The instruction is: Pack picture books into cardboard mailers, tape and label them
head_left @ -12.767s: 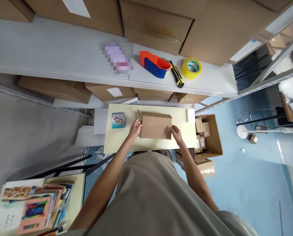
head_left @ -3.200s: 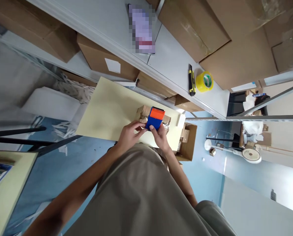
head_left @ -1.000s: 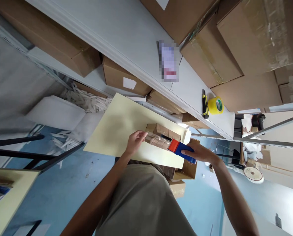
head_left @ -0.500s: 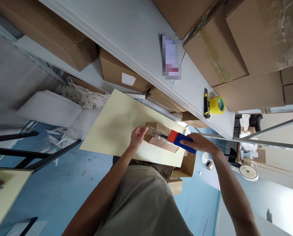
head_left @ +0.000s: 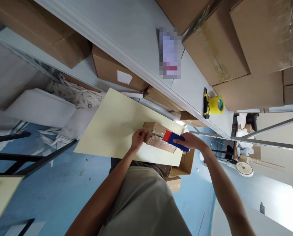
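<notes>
On the pale yellow board [head_left: 104, 121] lies a small brown cardboard box [head_left: 161, 143] with shiny clear tape over its top. My right hand [head_left: 188, 141] is closed around a blue-and-red tape dispenser [head_left: 174, 140], whose red end rests at or just above the box's top. At the box's left end, my left hand [head_left: 138, 138] has its fingers pinched on the end of the clear tape [head_left: 152, 134]. The fingertips are partly hidden there. Between the left fingers and the dispenser the tape runs along the box top.
A grey shelf [head_left: 136, 42] beyond the board carries a yellow tape roll [head_left: 217, 105], a utility knife [head_left: 205, 103], a blurred-out flat item [head_left: 169, 54] and large cartons [head_left: 215, 49]. More cartons [head_left: 118, 70] sit below it. An open box [head_left: 185, 164] stands beside the board's right end.
My left hand has come down against the box's left end with the tape. My right hand and the dispenser have shifted slightly left along the box. The view has also moved slightly.
</notes>
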Motion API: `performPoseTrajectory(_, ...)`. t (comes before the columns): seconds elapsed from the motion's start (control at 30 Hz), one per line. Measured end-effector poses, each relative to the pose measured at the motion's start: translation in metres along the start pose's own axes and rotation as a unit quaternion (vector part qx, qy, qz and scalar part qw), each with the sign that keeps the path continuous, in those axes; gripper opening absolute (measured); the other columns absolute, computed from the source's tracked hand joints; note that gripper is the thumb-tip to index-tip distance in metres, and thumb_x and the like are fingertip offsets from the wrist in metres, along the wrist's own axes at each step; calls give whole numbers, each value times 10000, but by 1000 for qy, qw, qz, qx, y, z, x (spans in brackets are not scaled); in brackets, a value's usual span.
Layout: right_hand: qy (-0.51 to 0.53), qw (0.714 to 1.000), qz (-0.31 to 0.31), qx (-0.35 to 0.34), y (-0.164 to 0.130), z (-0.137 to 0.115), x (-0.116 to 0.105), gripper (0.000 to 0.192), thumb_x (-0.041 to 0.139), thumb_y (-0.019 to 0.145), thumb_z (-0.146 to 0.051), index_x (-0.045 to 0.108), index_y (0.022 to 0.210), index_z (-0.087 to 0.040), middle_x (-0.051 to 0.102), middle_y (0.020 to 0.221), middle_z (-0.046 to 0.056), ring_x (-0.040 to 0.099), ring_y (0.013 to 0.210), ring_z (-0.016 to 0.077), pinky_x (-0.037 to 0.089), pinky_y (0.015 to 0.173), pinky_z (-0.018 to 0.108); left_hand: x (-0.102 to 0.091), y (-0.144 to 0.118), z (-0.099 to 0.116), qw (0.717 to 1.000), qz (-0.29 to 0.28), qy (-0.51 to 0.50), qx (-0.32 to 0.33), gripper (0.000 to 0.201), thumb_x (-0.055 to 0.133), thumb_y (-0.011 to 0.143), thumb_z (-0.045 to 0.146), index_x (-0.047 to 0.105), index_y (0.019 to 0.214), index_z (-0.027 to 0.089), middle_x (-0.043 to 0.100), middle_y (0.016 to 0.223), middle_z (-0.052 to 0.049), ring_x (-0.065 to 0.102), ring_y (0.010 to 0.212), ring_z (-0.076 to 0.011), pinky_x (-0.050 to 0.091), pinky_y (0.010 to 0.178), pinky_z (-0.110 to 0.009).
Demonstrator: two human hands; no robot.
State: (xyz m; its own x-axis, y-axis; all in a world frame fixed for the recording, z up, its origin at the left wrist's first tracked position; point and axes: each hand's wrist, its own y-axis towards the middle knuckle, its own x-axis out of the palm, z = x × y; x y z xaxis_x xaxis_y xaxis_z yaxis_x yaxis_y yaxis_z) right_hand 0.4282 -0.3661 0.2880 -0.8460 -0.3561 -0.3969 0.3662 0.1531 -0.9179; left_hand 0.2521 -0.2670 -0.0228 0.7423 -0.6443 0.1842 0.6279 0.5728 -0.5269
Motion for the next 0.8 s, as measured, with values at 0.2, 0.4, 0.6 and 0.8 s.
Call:
performPoseTrajectory(0.2,-23,999,24,17,-3,-4,2,653,617,1053,-812,668,807,-209,857,843,124,821,690,234,565,652,292,-9,-5,-2,989,55,127,43,506,749,959,455,710,1395,201,788,1007,-81,742,789,-224,612,764,-350)
performPoseTrajectory(0.4,-12,1000,8,-5,-9,-4,0,646,583,1080,-782,719,846,-196,846,822,115,799,660,215,557,660,301,-10,-17,38,884,-141,264,358,841,716,1034,508,422,1764,213,494,1794,-181,387,1721,-401,400,1386,-585)
performPoseTrajectory(0.6,-121,991,48,-9,-7,-6,2,669,618,1059,-801,770,869,-178,832,811,138,807,739,267,528,704,331,8,-2,39,806,-245,381,381,810,511,1165,498,225,1858,194,296,1903,-170,235,1788,-400,267,1444,-626)
performPoseTrajectory(0.8,-133,990,12,-34,-1,2,-2,729,597,1060,-829,779,845,-157,825,836,167,779,736,266,507,703,341,2,2,33,791,-264,419,359,835,461,1178,530,182,1867,148,231,1917,-192,220,1790,-410,304,1435,-595)
